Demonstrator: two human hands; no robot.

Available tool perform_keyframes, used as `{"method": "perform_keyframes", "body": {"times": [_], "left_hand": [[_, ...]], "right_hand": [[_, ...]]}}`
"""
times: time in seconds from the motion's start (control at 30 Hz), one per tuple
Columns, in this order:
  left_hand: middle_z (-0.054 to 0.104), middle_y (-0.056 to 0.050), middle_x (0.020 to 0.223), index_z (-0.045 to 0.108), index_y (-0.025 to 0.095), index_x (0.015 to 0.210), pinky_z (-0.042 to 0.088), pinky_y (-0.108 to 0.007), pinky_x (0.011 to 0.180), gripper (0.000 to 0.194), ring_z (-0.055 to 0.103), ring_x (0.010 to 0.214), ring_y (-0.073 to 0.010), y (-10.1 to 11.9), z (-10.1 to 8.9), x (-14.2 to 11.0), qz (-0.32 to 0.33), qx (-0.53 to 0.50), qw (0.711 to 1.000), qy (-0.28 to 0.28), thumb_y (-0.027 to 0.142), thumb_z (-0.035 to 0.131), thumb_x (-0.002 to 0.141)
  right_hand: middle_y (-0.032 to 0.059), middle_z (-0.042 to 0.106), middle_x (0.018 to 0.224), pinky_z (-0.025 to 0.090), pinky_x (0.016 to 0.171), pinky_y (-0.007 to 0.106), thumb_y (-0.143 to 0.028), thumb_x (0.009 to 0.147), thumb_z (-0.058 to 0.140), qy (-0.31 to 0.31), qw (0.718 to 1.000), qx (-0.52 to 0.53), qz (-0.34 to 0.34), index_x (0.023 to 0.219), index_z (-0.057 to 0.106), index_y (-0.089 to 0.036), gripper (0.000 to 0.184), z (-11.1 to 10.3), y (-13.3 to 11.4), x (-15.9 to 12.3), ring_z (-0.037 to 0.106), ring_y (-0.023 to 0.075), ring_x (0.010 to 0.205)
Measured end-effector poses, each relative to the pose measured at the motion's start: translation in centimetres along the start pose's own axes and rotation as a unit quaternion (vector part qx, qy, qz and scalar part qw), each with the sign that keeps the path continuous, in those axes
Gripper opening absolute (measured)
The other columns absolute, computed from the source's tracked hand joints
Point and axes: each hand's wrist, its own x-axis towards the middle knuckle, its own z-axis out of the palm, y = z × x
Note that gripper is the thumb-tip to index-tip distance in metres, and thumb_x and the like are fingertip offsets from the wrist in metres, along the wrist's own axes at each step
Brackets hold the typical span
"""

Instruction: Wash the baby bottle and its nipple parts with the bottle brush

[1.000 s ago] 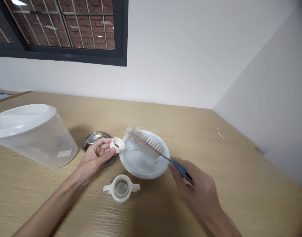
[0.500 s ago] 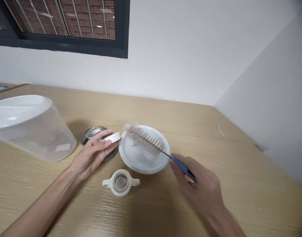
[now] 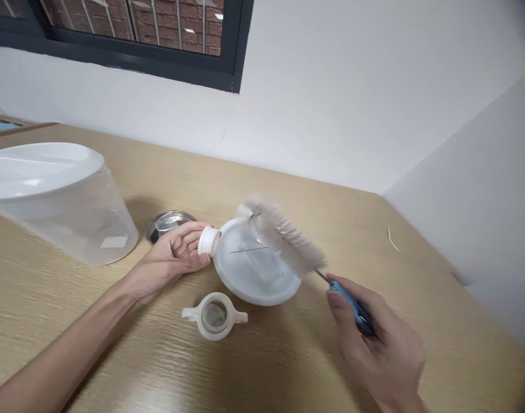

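Bottle brush [image 3: 290, 241], in the head view, slants with its bristles over the white dish [image 3: 231, 287], from its twelve toward its three o'clock; contact cannot be told. The right hand [image 3: 385, 347], at four o'clock, has its fingers closed round the blue handle [image 3: 346, 301]. At nine o'clock, the left hand [image 3: 159, 264] pinches a white ring [image 3: 206, 241] by the dish's rim, other fingers loosely curled. Brush and ring are apart; whether either is cleaned cannot be told.

In the dish lie a clear piece [image 3: 269, 269] and a thin dark rod [image 3: 247, 250]. A two-handled white cup [image 3: 203, 328] sits upright at seven o'clock on the worktop [image 3: 288, 367]. Partly behind the left hand, toward ten, is a metal dish [image 3: 149, 231]; beyond stands a tilted-looking lidded container [image 3: 84, 221].
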Motion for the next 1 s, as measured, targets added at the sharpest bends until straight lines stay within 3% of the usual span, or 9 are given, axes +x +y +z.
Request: {"method": "perform_keyframes", "body": {"times": [0.13, 0.3, 0.4, 0.57, 0.73, 0.87, 1.0], "left_hand": [[0.076, -0.005, 0.113, 0.068, 0.02, 0.11, 0.061, -0.021, 0.083, 0.054, 0.073, 0.1, -0.0159, 0.0, 0.2, 0.4, -0.003, 0.016, 1.0, 0.016, 0.011, 0.095, 0.064], [0.079, -0.002, 0.093, 0.069, 0.017, 0.105, 0.064, -0.026, 0.078, 0.06, 0.076, 0.085, -0.017, -0.1, 0.2, 0.6, -0.015, 0.089, 0.995, 0.044, 0.006, 0.097, 0.053], [0.08, -0.004, 0.095, 0.073, 0.016, 0.107, 0.065, -0.028, 0.08, 0.059, 0.077, 0.088, -0.0185, 0.1, 0.2, 0.4, -0.014, 0.126, 0.991, 0.032, 0.006, 0.095, 0.054], [0.081, -0.005, 0.104, 0.075, 0.018, 0.108, 0.065, -0.032, 0.086, 0.056, 0.077, 0.094, -0.0204, 0.4, -0.1, 0.4, -0.012, 0.136, 0.99, 0.04, 0.009, 0.095, 0.057], [0.081, -0.005, 0.102, 0.074, 0.017, 0.104, 0.063, -0.035, 0.089, 0.055, 0.076, 0.097, -0.0217, 0.4, 0.0, 0.6, 0.006, 0.136, 0.99, 0.042, 0.011, 0.097, 0.054], [0.081, -0.007, 0.101, 0.073, 0.015, 0.102, 0.06, -0.035, 0.089, 0.051, 0.075, 0.099, -0.0224, 0.6, 0.3, 0.5, 0.0, 0.153, 0.987, 0.054, 0.014, 0.096, 0.056], [0.08, -0.006, 0.103, 0.07, 0.018, 0.113, 0.059, -0.032, 0.088, 0.06, 0.074, 0.098, -0.0203, 0.4, 0.1, 0.4, 0.006, 0.126, 0.991, 0.035, 0.016, 0.096, 0.06]], "right_hand": [[0.0038, 0.077, 0.088, 0.052, 0.061, 0.024, -0.04, 0.101, 0.06, 0.01, 0.999, 0.001, 0.036, 0.108, 0.071, -0.021, 0.023, -0.3, -0.1, -0.2, 0.066, 0.012, 0.06], [0.0028, 0.077, 0.091, 0.054, 0.063, 0.024, -0.036, 0.103, 0.057, -0.069, 0.996, 0.051, -0.033, 0.109, 0.07, -0.023, 0.02, 0.6, -0.4, -0.2, 0.07, 0.0135, 0.068], [0.0017, 0.077, 0.09, 0.054, 0.065, 0.022, -0.03, 0.101, 0.061, -0.08, 0.993, 0.037, -0.074, 0.11, 0.069, -0.022, 0.014, 1.1, 0.2, 0.1, 0.07, 0.0122, 0.067], [0.0021, 0.077, 0.089, 0.052, 0.058, 0.02, -0.033, 0.102, 0.059, -0.052, 0.998, 0.02, -0.027, 0.107, 0.07, -0.021, 0.017, 0.8, 0.5, 0.2, 0.069, 0.0109, 0.063], [0.0004, 0.077, 0.092, 0.055, 0.064, 0.018, -0.027, 0.099, 0.063, -0.093, 0.989, 0.045, -0.104, 0.111, 0.069, -0.022, 0.014, 1.1, 0.5, 0.2, 0.073, 0.0112, 0.071], [0.0025, 0.078, 0.093, 0.057, 0.067, 0.021, -0.031, 0.1, 0.063, -0.059, 0.996, 0.026, -0.054, 0.106, 0.07, -0.021, 0.014, 1.2, 0.6, 0.1, 0.07, 0.0118, 0.067], [0.0049, 0.078, 0.091, 0.056, 0.06, 0.021, -0.035, 0.101, 0.06, -0.049, 0.998, 0.03, -0.03, 0.107, 0.07, -0.02, 0.02, 0.8, 0.2, -0.1, 0.072, 0.0136, 0.067]]}}
